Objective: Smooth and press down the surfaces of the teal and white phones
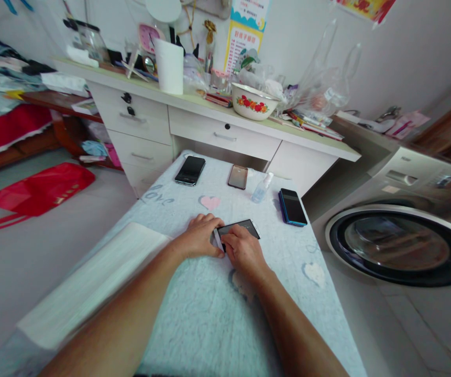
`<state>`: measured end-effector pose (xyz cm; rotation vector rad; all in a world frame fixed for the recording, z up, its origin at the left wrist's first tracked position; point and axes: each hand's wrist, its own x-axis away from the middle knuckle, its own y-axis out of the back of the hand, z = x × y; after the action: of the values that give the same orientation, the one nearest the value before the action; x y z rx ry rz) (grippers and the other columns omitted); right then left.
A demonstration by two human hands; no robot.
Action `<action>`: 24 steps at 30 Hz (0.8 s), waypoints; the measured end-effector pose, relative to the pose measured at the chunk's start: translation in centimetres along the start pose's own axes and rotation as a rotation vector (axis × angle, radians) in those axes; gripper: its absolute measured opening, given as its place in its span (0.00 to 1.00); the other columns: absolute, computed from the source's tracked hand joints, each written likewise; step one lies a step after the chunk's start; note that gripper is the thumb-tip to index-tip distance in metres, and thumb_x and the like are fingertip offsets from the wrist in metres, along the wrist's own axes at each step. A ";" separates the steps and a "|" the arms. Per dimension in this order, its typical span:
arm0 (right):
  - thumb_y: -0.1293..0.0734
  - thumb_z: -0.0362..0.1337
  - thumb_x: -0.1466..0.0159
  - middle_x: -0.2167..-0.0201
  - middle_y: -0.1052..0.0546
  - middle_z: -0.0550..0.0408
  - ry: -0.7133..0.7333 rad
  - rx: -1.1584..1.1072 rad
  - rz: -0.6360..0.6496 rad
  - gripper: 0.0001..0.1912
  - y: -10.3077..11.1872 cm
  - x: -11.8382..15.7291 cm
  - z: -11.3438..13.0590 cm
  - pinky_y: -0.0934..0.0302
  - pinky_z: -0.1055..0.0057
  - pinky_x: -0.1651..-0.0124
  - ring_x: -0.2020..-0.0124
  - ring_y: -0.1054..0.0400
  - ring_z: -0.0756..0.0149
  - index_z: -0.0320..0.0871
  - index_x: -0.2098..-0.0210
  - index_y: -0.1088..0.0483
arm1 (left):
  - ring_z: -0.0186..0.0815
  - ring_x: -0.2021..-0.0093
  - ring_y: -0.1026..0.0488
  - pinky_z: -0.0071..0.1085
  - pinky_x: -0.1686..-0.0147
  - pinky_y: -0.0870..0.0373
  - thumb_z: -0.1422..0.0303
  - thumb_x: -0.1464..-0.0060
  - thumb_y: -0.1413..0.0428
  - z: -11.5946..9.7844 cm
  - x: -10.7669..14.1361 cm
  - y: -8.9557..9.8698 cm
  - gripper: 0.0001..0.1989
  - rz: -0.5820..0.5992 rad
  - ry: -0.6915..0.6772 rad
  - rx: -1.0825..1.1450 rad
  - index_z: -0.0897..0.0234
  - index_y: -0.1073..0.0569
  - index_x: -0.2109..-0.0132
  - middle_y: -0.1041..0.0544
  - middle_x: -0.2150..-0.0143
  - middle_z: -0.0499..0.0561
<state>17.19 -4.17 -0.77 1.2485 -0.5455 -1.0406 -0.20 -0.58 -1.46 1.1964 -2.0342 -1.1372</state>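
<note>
A phone with a dark screen and white ends lies sideways on the cloth-covered table. My left hand grips its left end, with the thumb at the near corner and the fingers at the far corner. Over the left part of the screen, my right hand has its fingers curled together, touching the phone; whether they pinch anything small is hidden. Beyond the hands are a black phone, a brown phone case, a clear spray bottle and a blue-edged phone.
A folded white cloth lies along the table's left side. Behind stands a desk with a flowered bowl and a white paper roll. At the right is a washing machine; a red bag lies on the floor.
</note>
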 end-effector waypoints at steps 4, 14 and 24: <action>0.38 0.30 0.36 0.65 0.28 0.53 -0.012 0.022 0.014 0.10 0.1 -0.1 0.0 0.43 0.74 0.60 0.61 0.36 0.66 0.45 0.64 0.25 | 0.46 0.48 0.38 0.37 0.52 0.40 0.56 0.66 0.34 -0.1 0.0 0.1 0.33 0.002 -0.004 0.000 0.56 0.33 0.50 0.32 0.51 0.50; 0.40 0.29 0.37 0.64 0.28 0.53 -0.125 0.054 0.005 0.13 1.3 0.4 -1.3 0.43 0.74 0.60 0.60 0.36 0.66 0.46 0.63 0.24 | 0.46 0.48 0.38 0.37 0.52 0.41 0.55 0.66 0.35 0.1 0.1 0.0 0.33 0.002 -0.008 -0.002 0.55 0.33 0.50 0.32 0.50 0.49; 0.40 0.31 0.36 0.63 0.28 0.52 -0.285 0.110 -0.046 0.12 1.5 0.8 -2.8 0.43 0.74 0.60 0.59 0.36 0.66 0.47 0.62 0.24 | 0.46 0.48 0.39 0.37 0.52 0.41 0.56 0.66 0.35 -0.1 0.1 0.2 0.33 0.017 0.001 0.001 0.56 0.33 0.49 0.32 0.50 0.50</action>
<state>20.31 -3.48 -0.30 1.2200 -0.8051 -1.2510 -0.30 -0.66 -1.20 1.1782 -2.0411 -1.1274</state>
